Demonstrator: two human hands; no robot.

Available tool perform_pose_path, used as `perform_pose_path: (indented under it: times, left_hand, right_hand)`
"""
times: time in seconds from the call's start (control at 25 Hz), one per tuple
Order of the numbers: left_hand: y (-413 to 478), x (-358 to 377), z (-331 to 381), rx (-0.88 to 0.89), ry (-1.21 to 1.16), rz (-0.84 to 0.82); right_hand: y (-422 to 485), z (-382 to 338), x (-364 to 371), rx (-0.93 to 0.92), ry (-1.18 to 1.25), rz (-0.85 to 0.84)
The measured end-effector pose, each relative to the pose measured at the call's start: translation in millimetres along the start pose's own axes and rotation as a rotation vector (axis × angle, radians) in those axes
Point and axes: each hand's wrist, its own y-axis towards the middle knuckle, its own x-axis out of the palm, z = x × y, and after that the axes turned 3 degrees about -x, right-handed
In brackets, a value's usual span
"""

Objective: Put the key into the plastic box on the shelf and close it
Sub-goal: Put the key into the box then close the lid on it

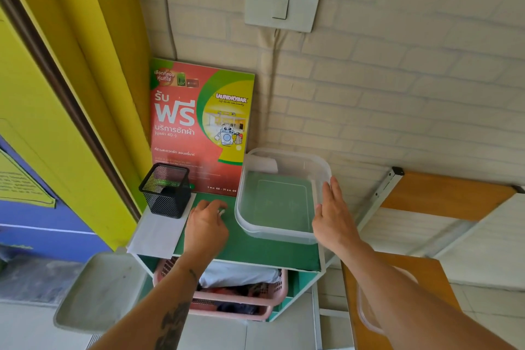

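Fingers [211,207] pinch key [221,212] — right hand [332,216] steadies open plastic box [281,196]

We cannot make out the small silvery key [221,212]: only a pale sliver shows past the curled fingers of the left hand [206,224], whose grip on it stays hidden. The right hand [333,214] covers part of the near right wall of the clear square plastic box [279,196]. The green shelf top [255,247] hides most of the pink slatted basket [227,290] below. The fine print low on the red laundry poster [199,125] is too small to read.
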Motion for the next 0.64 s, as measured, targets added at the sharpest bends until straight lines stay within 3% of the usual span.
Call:
perform_pose_path:
  times: [0.12,0.32,0.44,0.64]
  left_hand:
    - [9.0,-18.3,24.2,-0.141,-0.174,0.034]
    - [29.1,-49.5,83.4,-0.079,-0.387,0.119]
    - [37.7,-38.1,115.6,-0.042,-0.455,-0.004]
    - [42.1,-1.3,127.3,-0.161,-0.391,-0.189]
  right_hand:
    - [-0.4,-1.0,-1.9,-0.008,0.004,-0.003]
    - [-1.1,-0.8,-1.9,-0.002,0.018,-0.020]
    - [-1.7,-0.6,-1.5,-0.001,0.043,-0.026]
    - [-1.2,-1.6,-2.3,0.016,0.061,-0.037]
